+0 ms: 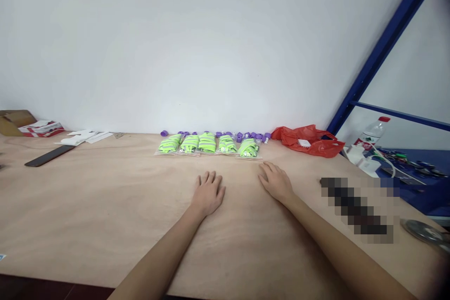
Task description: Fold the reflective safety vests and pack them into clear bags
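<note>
My left hand (pixel 208 194) lies flat on the wooden table (pixel 105 215), palm down with its fingers spread. To its right, my right hand (pixel 276 181) rests on the wood too, fingers stretched out and holding nothing. Beyond both hands is a row of several clear bags with folded neon-yellow reflective fabric (pixel 207 142) inside. The bag at the row's right end (pixel 248 148) is nearest to my right fingertips, a small gap apart. Behind the bags, small purple pieces (pixel 259 137) sit along the wall; their kind is too small to make out.
A red plastic bag (pixel 316 147) with a small white item lies back right, near a capped bottle (pixel 374 133) and blue frame (pixel 379 51). A pixelated dark object (pixel 355 206) is right of my arm. Leftward are a black strip (pixel 49 156), white papers (pixel 79 138) and boxes (pixel 42 128).
</note>
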Tool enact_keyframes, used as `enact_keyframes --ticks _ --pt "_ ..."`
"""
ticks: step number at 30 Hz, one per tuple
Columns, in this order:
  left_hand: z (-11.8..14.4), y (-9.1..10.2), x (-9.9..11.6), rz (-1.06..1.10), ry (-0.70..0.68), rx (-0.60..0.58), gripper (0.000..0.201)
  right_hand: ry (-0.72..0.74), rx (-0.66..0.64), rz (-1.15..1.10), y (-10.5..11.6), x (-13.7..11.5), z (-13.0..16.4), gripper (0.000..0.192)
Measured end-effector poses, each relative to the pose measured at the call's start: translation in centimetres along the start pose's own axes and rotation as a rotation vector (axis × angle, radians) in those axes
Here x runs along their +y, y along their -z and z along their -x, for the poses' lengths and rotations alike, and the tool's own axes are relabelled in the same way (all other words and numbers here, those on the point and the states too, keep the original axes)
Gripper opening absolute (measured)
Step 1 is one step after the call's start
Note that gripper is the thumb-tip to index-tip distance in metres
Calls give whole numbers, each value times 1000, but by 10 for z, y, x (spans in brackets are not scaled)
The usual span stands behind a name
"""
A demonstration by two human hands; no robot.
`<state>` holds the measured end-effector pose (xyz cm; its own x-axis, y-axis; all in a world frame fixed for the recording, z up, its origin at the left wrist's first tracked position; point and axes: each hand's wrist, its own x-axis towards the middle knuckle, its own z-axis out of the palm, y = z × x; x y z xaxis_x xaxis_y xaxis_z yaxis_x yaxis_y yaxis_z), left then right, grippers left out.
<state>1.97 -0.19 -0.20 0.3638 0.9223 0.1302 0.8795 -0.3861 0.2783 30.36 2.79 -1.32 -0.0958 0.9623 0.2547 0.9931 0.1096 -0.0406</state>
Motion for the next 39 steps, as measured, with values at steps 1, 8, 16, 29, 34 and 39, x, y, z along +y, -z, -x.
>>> enact_keyframes --ticks 1,8,16,29,34,39 --pt "0 2 1 22 -35 13 47 23 7 11 2 -2 -7 44" --pt "0 6 1 165 -190 135 33 129 -22 19 12 -20 -63 36" --pt "-2 4 -4 418 -200 173 27 16 -153 -216 43 -32 -70 20" --pt "11 25 26 1357 -26 -80 52 51 -486 -1325 99 -85 12 38" --pt "16 34 22 1318 -73 44 49 -123 -93 -1563 107 -68 16 42" --pt "13 24 24 1424 199 104 55 -298 56 -1974 108 -75 36 40"
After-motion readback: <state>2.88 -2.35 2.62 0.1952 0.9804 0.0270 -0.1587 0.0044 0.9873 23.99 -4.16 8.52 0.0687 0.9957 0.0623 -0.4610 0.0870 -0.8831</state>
